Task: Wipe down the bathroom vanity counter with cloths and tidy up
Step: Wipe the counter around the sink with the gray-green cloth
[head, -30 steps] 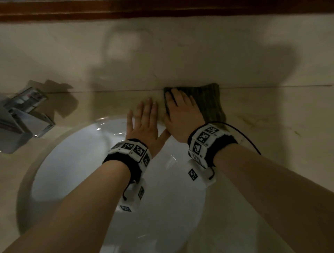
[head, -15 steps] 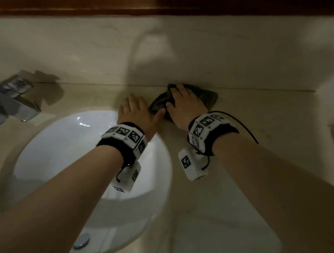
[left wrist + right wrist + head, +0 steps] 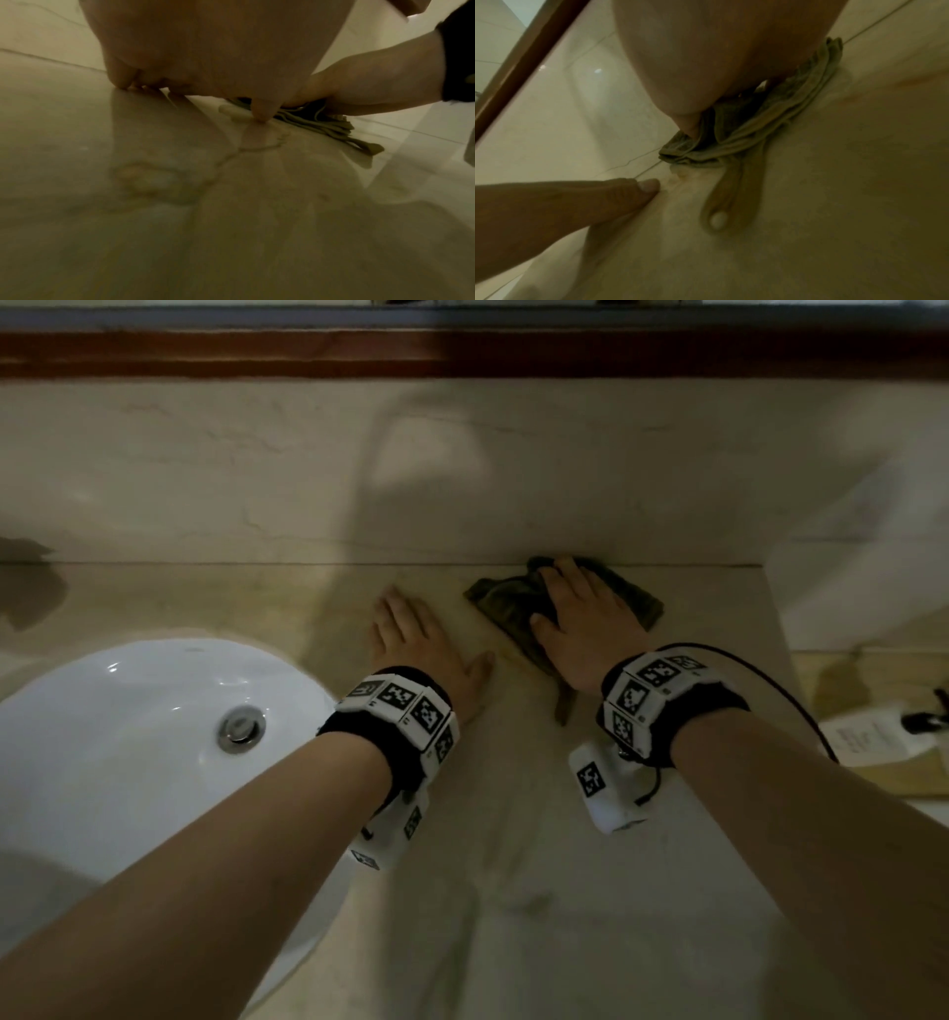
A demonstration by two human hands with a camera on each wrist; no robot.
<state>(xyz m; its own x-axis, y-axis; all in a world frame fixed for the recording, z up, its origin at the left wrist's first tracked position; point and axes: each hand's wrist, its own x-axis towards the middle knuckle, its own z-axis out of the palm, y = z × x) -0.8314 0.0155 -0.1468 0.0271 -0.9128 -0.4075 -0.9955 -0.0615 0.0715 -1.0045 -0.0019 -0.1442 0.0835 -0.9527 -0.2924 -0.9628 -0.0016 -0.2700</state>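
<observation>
The cloth point(image 3: 506, 603) sits bunched at the back of the surface point(image 3: 539, 891), at about 1 o'clock from the sink point(image 3: 128, 737). The right hand point(image 3: 585, 624) presses flat on it, fingers spread apart; the left hand point(image 3: 416, 644) lies flat and holds nothing. I think wiping is partway done, since a yellow mark by the cloth is left.

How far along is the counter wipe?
Done: nothing is provably clean; the beige marble counter is too dim to judge. In hand: the right hand presses the crumpled dark green cloth flat against the back wall seam, while the left hand rests flat on bare counter beside the white round sink. Left: a yellowish stain near the left hand, then tidying.
</observation>
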